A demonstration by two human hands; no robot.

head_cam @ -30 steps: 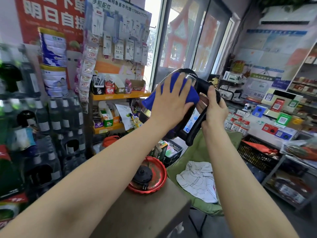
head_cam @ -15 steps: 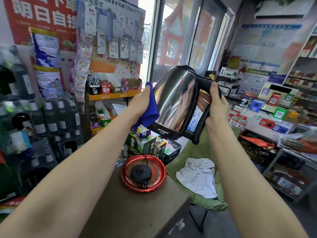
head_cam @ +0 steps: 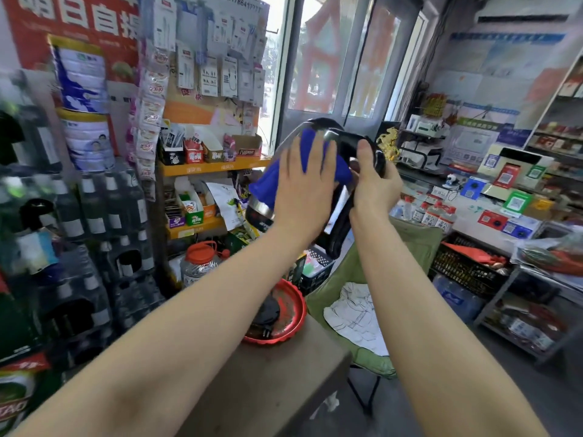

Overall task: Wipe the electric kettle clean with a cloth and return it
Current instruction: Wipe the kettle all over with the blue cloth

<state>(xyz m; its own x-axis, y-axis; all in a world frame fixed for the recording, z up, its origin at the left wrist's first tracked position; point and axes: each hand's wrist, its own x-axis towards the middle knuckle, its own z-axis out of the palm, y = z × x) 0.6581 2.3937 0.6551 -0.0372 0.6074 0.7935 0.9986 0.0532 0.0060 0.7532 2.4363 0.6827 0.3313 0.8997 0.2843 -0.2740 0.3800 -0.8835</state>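
A steel electric kettle (head_cam: 339,143) with a black lid and handle hangs tilted in the air at chest height. My right hand (head_cam: 373,181) is shut around its black handle. My left hand (head_cam: 304,190) lies flat on the kettle's near side, fingers spread, pressing a blue cloth (head_cam: 268,184) against the steel. The cloth covers most of the body and hangs past the hand to the left. Below, on a brown table (head_cam: 284,383), a red tray (head_cam: 298,313) holds the kettle's black base (head_cam: 268,312) with its plug.
Stacked bottles and cans fill the left side. Orange shelves (head_cam: 208,167) of small goods stand behind the kettle. A green folding chair (head_cam: 407,247) with a white cloth (head_cam: 356,320) sits right of the table. A counter (head_cam: 482,216) with QR signs runs along the right.
My left hand moved with the blue cloth from the kettle's left side back onto its near face, covering the steel. My right hand kept its grip on the handle.
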